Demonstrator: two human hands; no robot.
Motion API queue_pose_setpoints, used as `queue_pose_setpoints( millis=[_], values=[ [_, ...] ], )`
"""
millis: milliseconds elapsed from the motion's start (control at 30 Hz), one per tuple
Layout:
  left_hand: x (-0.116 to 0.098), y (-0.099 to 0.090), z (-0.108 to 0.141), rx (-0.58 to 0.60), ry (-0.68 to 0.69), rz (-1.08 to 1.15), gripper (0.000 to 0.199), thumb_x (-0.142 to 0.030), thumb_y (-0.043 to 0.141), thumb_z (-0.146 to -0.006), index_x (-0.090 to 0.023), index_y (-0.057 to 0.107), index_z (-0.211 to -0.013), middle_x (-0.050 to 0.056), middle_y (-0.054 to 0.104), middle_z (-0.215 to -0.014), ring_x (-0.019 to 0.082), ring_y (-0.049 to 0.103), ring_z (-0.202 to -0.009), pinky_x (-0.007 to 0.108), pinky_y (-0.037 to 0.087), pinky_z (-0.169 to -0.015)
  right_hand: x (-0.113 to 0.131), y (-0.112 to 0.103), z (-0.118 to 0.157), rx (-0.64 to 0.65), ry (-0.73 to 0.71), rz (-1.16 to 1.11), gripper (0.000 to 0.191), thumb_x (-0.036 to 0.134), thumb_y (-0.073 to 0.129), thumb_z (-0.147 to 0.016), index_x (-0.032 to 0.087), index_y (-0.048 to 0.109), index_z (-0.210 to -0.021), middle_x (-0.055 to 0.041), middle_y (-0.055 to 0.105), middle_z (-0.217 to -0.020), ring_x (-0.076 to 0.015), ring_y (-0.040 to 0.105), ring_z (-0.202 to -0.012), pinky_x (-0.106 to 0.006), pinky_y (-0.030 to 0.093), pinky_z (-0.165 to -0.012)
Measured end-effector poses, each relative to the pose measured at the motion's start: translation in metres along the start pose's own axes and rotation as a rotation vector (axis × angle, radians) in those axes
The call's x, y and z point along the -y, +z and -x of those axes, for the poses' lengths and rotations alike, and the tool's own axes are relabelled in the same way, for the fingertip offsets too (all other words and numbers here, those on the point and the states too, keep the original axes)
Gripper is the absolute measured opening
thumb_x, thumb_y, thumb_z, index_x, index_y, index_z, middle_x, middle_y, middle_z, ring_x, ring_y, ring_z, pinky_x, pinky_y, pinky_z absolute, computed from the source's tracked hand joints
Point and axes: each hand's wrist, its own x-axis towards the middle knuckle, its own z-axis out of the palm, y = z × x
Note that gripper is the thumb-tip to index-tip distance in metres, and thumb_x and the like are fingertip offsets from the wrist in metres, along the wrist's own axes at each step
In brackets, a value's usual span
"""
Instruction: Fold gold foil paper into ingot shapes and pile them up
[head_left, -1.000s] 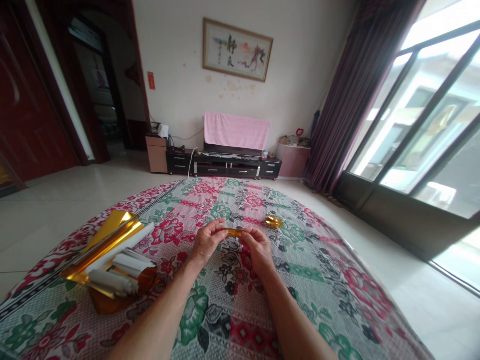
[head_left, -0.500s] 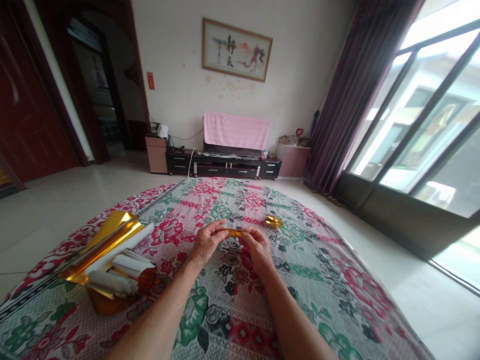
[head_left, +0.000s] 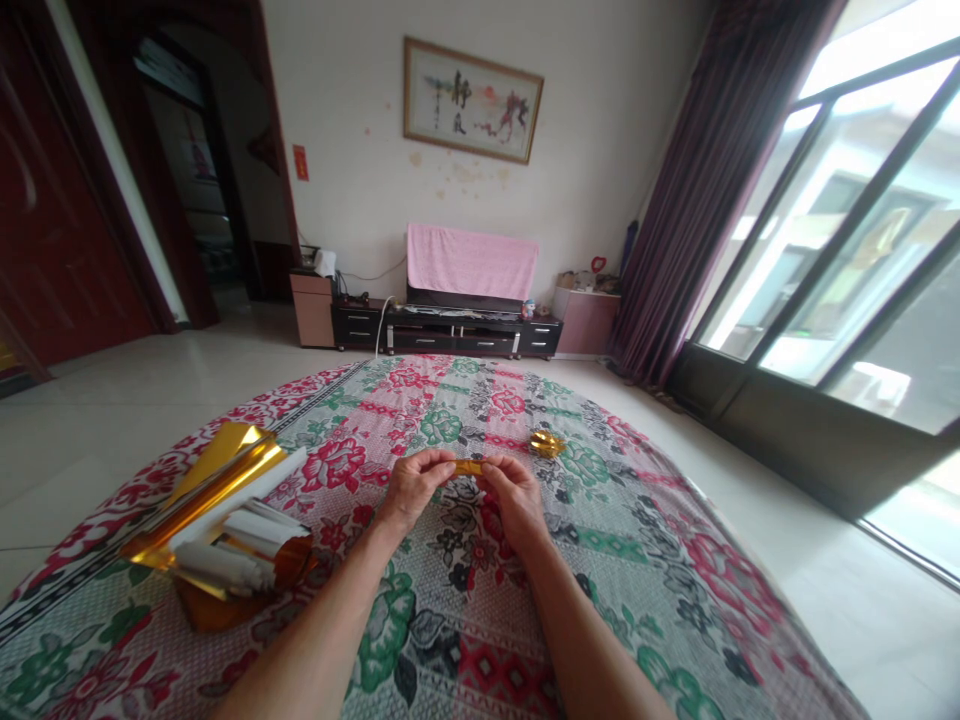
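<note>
A narrow folded strip of gold foil (head_left: 469,467) is stretched level between my two hands, over the patterned cloth (head_left: 450,400). My left hand (head_left: 412,486) pinches its left end between thumb and fingers. The right end is pinched by my right hand (head_left: 516,492). Beyond my right hand, a crumpled gold foil piece (head_left: 547,444) lies on the cloth. To the left are gold foil sheets (head_left: 225,480), partly curled, with white rolled pieces (head_left: 225,565) on top of them.
Past the cloth's far edge stands a low black cabinet (head_left: 457,343) with a pink towel (head_left: 472,262) above it. A purple curtain (head_left: 705,180) and large windows are on the right; a dark red door (head_left: 67,200) is on the left.
The fingers of my left hand have come down closer to the thumb and the strip. Both hands otherwise keep their places.
</note>
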Motion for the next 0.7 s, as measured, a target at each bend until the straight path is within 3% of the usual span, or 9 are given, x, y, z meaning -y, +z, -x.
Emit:
queue_pose_setpoints(
  millis=[300,500,700],
  values=[
    [0.008,0.000,-0.004,-0.014,-0.008,-0.063,0.020,-0.030,0.066,-0.062,-0.016,0.068,-0.076,0.001,0.067,-0.061,0.016,0.062,-0.059,0.026,0.049,-0.061,0.000,0.005,-0.001,-0.074,-0.021,0.095,0.020,0.033,0.069,-0.061,0.018,0.061,-0.071,0.0014,0.061,-0.065,-0.0108,0.053,-0.056,-0.023,0.043,-0.057],
    [0.011,0.001,-0.006,-0.141,0.123,-0.547,0.016,-0.028,0.058,-0.067,-0.020,0.069,-0.075,0.001,0.071,-0.073,0.015,0.063,-0.069,0.025,0.046,-0.068,0.000,0.012,0.001,-0.216,-0.204,0.707,0.015,0.031,0.057,-0.067,0.019,0.065,-0.071,-0.0003,0.064,-0.066,-0.0156,0.056,-0.062,-0.027,0.042,-0.065],
    [0.004,0.006,-0.002,-0.164,0.107,-0.956,0.019,-0.024,0.052,-0.071,-0.022,0.070,-0.076,0.001,0.071,-0.077,0.015,0.062,-0.071,0.024,0.043,-0.067,0.002,0.014,0.000,-0.238,-0.214,1.132,0.015,0.021,0.053,-0.067,0.019,0.067,-0.066,-0.0034,0.063,-0.072,-0.0171,0.056,-0.070,-0.027,0.039,-0.068]
  ],
)
